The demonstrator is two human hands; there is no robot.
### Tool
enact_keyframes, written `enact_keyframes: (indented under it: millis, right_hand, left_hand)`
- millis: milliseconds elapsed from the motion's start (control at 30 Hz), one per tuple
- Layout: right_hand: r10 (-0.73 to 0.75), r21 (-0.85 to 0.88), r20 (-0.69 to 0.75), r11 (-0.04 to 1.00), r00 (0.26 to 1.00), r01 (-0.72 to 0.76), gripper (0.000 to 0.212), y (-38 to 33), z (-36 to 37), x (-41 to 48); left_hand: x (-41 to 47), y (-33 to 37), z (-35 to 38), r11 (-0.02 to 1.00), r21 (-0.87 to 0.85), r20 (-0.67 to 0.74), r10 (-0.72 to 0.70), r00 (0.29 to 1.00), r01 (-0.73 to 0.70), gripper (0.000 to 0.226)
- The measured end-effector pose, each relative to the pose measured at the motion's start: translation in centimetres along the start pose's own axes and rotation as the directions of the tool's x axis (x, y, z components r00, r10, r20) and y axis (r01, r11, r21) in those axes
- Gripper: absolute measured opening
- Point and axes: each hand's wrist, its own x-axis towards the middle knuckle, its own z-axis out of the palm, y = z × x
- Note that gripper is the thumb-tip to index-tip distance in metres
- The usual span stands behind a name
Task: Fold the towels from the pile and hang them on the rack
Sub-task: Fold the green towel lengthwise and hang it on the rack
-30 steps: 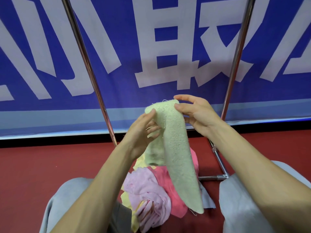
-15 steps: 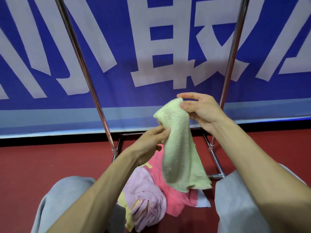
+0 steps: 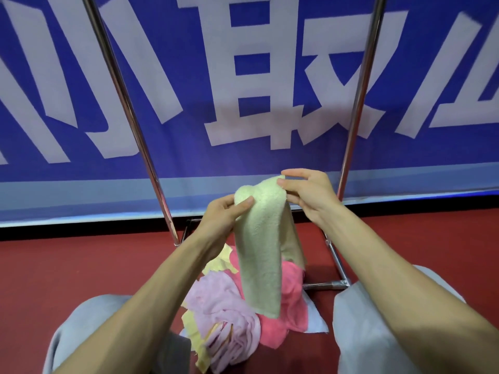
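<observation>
Both hands are up in the centre of the view, holding one pale green towel [image 3: 261, 260] in the air. The left hand [image 3: 223, 215] has its grip clamped on the towel's upper left edge, with the thumb on the near face and the fingers curled behind. The right hand [image 3: 307, 196] has its grip pinched on the top right corner, thumb and fingertips together on the cloth. The towel is bunched into a rounded hump between the two hands. It hangs down as a long narrow strip, and a second layer shows behind on the right side. Its lower end dangles over the pile [image 3: 243, 319] and I cannot tell if it touches. The pile sits on the red floor [image 3: 81, 271] between the person's knees in grey trousers [image 3: 378, 336]. In the pile, a light pink towel [image 3: 224, 311] lies crumpled near and left, and a coral pink towel [image 3: 293, 295] sits to its right under the hanging strip. A yellow cloth [image 3: 216, 263] pokes out on the far left edge and again near the bottom. A pale blue cloth [image 3: 315, 321] lies flat underneath on the right. The rack [image 3: 128, 112] stands just beyond the pile, its left upright slanting up out of view. The right upright [image 3: 357, 103] does the same behind the right hand. The chrome base bar [image 3: 324, 285] lies on the floor just right of the pile. No towel shows on the visible parts of the rack, and the top rail is out of view. On the far side hangs a blue banner [image 3: 270, 163] with large white characters.
</observation>
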Motion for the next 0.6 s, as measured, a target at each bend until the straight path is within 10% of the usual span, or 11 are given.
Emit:
enact_keyframes:
  millis: [200, 333, 600]
  right_hand:
    - [-0.010, -0.269, 0.117, 0.962, 0.993, 0.041, 0.025, -3.3, -0.4, -0.2]
    - [-0.064, -0.677, 0.314, 0.684, 0.947, 0.271, 0.020, -7.1, 0.2, -0.4]
    - [-0.085, -0.184, 0.621, 0.951, 0.779, 0.250, 0.029, -12.7, 6.4, 0.2]
  left_hand:
    - [1.2, 5.9, -0.4, 0.974, 0.186, 0.031, 0.128, 0.991, -0.132, 0.023]
    - [1.0, 11.1, -1.1, 0.925, 0.321, 0.153, 0.162, 0.975, -0.204, 0.022]
    - [-1.2, 21.8, -3.8, 0.858, 0.384, 0.241, 0.263, 0.934, -0.341, 0.018]
